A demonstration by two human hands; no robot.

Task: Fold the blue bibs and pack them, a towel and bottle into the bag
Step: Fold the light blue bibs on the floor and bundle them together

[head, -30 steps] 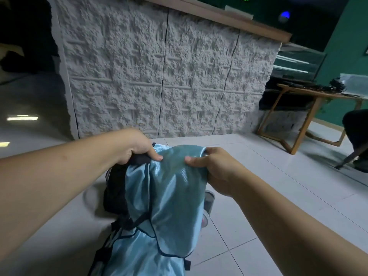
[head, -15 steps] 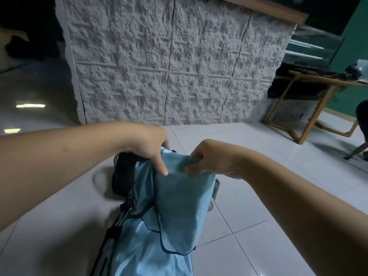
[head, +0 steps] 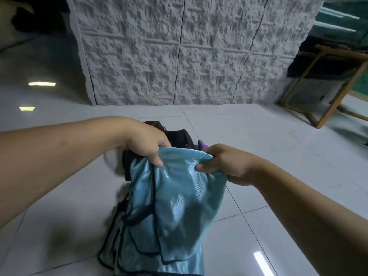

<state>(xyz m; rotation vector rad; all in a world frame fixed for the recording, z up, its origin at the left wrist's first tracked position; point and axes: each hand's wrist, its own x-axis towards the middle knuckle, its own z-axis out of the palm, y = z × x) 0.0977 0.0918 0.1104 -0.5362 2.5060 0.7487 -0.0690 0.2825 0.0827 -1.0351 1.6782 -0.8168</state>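
Observation:
A shiny light-blue bib (head: 179, 200) with dark trim hangs from both my hands above the floor. My left hand (head: 146, 143) grips its upper left edge, thumb over the cloth. My right hand (head: 221, 164) pinches the upper right edge. More blue bibs (head: 127, 250) lie bunched on the floor under it. Behind the held bib stands a black bag (head: 179, 138), mostly hidden by my left hand and the cloth. A small purple piece (head: 202, 145) peeks out beside my right hand; what it belongs to is hidden. No towel is visible.
Glossy white floor tiles (head: 278, 156) spread all around. A rough grey textured wall (head: 179, 56) stands close ahead. A wooden table frame (head: 318, 92) is at the right, and a dark area lies at the far left.
The view has tilted down and moved closer. Both hands still hold the bib's top edge, now spread slightly wider apart, and the black bag's top shows behind them.

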